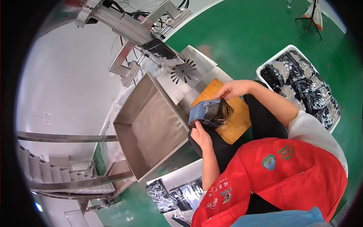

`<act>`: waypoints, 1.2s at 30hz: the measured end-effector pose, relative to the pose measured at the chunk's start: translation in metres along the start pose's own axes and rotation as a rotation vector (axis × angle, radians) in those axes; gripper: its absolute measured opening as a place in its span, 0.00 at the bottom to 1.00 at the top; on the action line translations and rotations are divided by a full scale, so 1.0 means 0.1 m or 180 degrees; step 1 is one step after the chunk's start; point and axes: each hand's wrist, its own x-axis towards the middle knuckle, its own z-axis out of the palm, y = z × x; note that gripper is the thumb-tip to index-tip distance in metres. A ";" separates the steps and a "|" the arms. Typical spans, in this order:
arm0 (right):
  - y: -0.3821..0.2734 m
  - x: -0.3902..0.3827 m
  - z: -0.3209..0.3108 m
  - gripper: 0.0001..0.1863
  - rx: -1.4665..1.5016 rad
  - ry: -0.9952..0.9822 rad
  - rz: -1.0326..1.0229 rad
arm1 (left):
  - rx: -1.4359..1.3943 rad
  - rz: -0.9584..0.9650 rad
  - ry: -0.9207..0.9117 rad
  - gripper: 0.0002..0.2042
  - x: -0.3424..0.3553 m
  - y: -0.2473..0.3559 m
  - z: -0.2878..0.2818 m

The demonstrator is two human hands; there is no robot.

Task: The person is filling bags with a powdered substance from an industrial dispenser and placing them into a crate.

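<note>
Between my two hands is a small plastic pouch (202, 110), blue on one side, with a see-through window and a dark patterned edge. My left hand (201, 137) pinches its near edge, thumb on top. At the far edge, the fingers of my right hand (235, 89) are closed on the pouch. It is held above a wooden board (239, 123) by my knees. Whether the pouch contains anything cannot be made out.
A deep steel tray (149, 123) stands left of the board. Beyond it, a machine's metal tube (130, 28) has a black bag (160, 50) at its end, near a slotted drain plate (183, 71). A white crate (261, 70) of filled bags sits right; flat black pouches (160, 196) lie lower left.
</note>
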 end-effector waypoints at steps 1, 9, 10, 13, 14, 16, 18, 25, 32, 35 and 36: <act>-0.03 -0.07 0.08 0.25 0.0352 0.0157 -0.0149 | 0.0065 -0.0061 0.0027 0.18 -0.01 0.01 -0.01; 0.34 0.05 0.29 0.08 0.0027 0.1851 0.0113 | -0.0273 -0.0134 0.0022 0.15 -0.06 0.04 0.04; 0.42 0.09 0.26 0.09 0.0668 0.2311 -0.0272 | -0.0930 -0.0096 -0.0028 0.14 -0.07 0.15 0.10; 0.43 0.25 0.35 0.10 0.2019 0.2720 -0.0711 | -0.1823 -0.0173 -0.0083 0.10 -0.08 0.25 0.14; 0.47 0.35 0.39 0.10 0.2475 0.2895 -0.0594 | -0.2140 -0.0248 0.0004 0.10 -0.09 0.25 0.18; 0.54 0.47 0.38 0.10 0.2554 0.3055 -0.0629 | -0.2543 -0.0483 0.0113 0.07 -0.15 0.34 0.23; 0.56 0.60 0.35 0.11 0.2428 0.3395 -0.0540 | -0.2510 -0.0627 -0.0088 0.07 -0.16 0.32 0.20; 0.53 0.69 0.26 0.19 0.1009 0.3547 -0.0322 | -0.2030 -0.2200 -0.1322 0.16 0.52 0.66 0.08; 0.62 0.64 0.44 0.23 0.0651 0.3675 -0.0414 | -0.0643 -0.2036 -0.2607 0.05 1.11 0.60 0.66; 0.59 0.58 0.42 0.23 0.0693 0.3573 -0.0413 | -0.0666 -0.2088 -0.2619 0.03 1.17 0.64 0.68; 0.45 0.52 0.41 0.21 0.0830 0.3409 -0.0357 | -0.0644 -0.2037 -0.2551 0.03 1.16 0.70 0.69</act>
